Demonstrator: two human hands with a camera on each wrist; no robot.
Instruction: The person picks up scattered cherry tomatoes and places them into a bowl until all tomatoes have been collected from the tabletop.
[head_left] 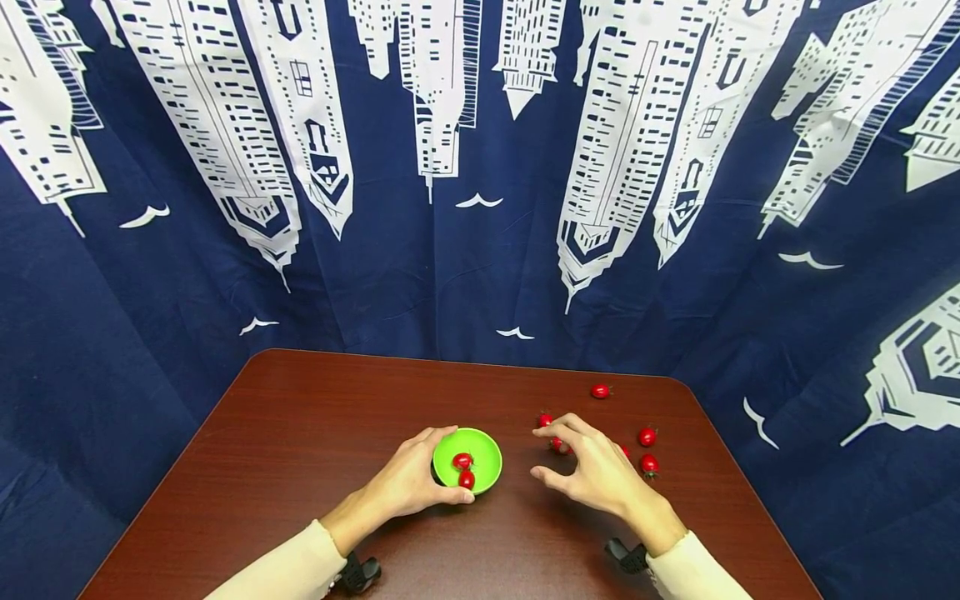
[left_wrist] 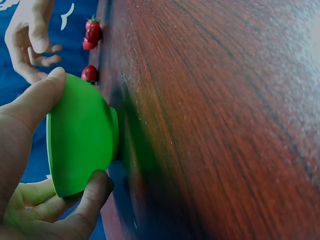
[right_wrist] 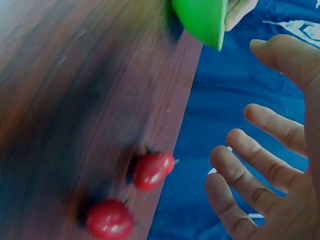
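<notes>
My left hand (head_left: 408, 479) grips a small green bowl (head_left: 489, 457) from its left side, thumb at the near rim and fingers round the far side. Two red cherry tomatoes lie in it, an upper tomato (head_left: 462, 460) and a lower tomato (head_left: 467, 479). To the right of the bowl, my right hand (head_left: 600, 471) hovers with fingers spread and nothing between them. Beyond its fingertips sits a tomato (head_left: 546, 419), and another tomato (head_left: 557, 444) is partly covered by the hand. In the right wrist view, tomatoes (right_wrist: 148, 172) lie on the tabletop beside the loose fingers.
More tomatoes are on the right part of the brown table (head_left: 337, 417): one far back (head_left: 601, 391), and two near the right edge, a farther tomato (head_left: 647, 437) and a nearer tomato (head_left: 649, 465). A blue cloth (head_left: 390, 275) with white building prints hangs behind the table.
</notes>
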